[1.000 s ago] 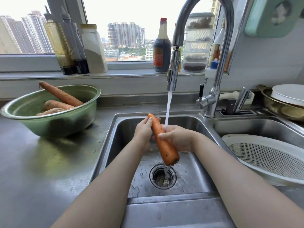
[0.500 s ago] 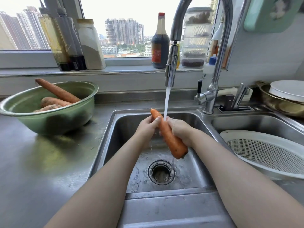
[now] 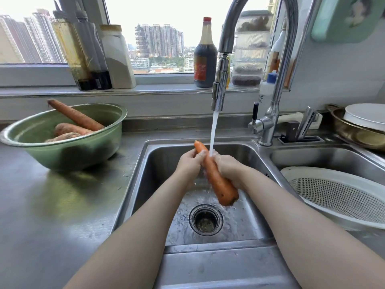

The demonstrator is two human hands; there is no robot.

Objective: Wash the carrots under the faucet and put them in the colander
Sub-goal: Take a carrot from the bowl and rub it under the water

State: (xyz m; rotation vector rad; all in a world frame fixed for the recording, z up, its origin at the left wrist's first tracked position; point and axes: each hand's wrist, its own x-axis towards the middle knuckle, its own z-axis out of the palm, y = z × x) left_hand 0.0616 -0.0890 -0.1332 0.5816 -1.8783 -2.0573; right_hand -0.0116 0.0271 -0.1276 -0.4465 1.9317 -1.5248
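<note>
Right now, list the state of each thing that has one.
Curved steel faucet: running.
Long orange carrot: wet, tilted under the stream.
Left hand: grips the carrot's upper end.
Right hand: grips its middle.
Green metal bowl: holds three dirty carrots.
White mesh colander: no carrots visible inside.

bowl [image 3: 62,151] left of sink [image 3: 158,161], colander [image 3: 333,195] right

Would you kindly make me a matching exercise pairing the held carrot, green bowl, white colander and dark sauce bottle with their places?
Things:
1. held carrot
2. green bowl
3. white colander
4. dark sauce bottle

Places:
A. on the windowsill
B. in the right sink basin
C. under water from the faucet
D. on the counter

Pairs: 1-C, 2-D, 3-B, 4-A
</note>
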